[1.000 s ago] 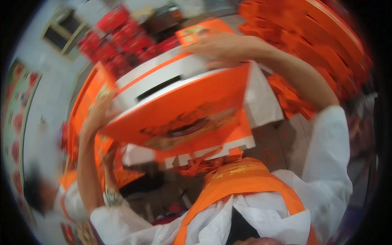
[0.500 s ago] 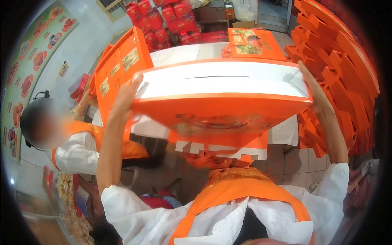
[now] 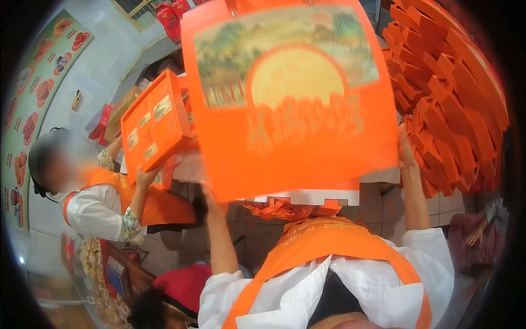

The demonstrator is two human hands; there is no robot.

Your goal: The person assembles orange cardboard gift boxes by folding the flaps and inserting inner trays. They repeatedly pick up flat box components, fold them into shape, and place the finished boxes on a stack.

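A large orange gift box is lifted in front of me, its broad face toward me, slightly blurred. That face carries a printed landscape and a pale yellow disc. My left hand grips its lower left corner, and my right hand holds its right edge. The fingers of both hands are partly hidden by the box. Below its lower edge show the white notched flaps of an orange carton and a tangle of orange straps.
Tall stacks of orange cartons rise at the right. At the left a co-worker holds an orange panelled box. Red boxes stand at the back. Another person in red is at the lower left; a person's hand shows at far right.
The gift box has tipped from its white slotted side to its broad printed face. My left hand has moved down and right along it. The co-worker's panelled box is lower.
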